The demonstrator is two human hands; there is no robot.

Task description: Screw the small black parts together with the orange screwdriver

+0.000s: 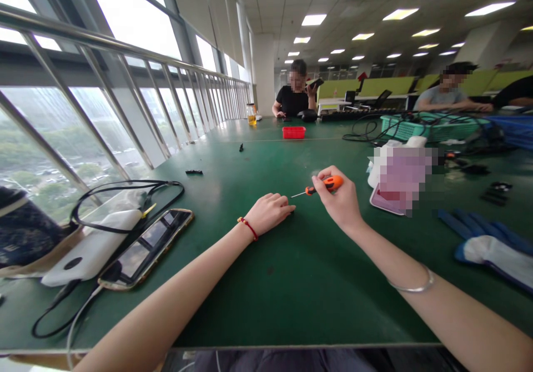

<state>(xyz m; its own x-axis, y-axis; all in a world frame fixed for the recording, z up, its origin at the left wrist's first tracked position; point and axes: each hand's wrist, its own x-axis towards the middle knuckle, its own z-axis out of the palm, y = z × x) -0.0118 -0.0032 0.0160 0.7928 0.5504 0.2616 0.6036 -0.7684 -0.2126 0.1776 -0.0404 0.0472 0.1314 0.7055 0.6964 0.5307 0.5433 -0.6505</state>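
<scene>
In my right hand (339,197) is a screwdriver (333,183) with an orange and black handle, its thin shaft pointing left. The shaft's tip is close to the fingers of my left hand (268,214); whether it touches anything I cannot tell. My left hand is closed low over the green table (250,305), its fingers curled around something small and dark. Only a dark bit of that piece shows below the fingertips, so its kind is hidden.
On the left lie a phone (145,250), a white power bank (91,247) and a looped black cable (177,194). Rightward are a pink-purple box (389,202), blue-white gloves (495,252) and a green basket (449,132). Farther off are a red tray (293,133) and people seated.
</scene>
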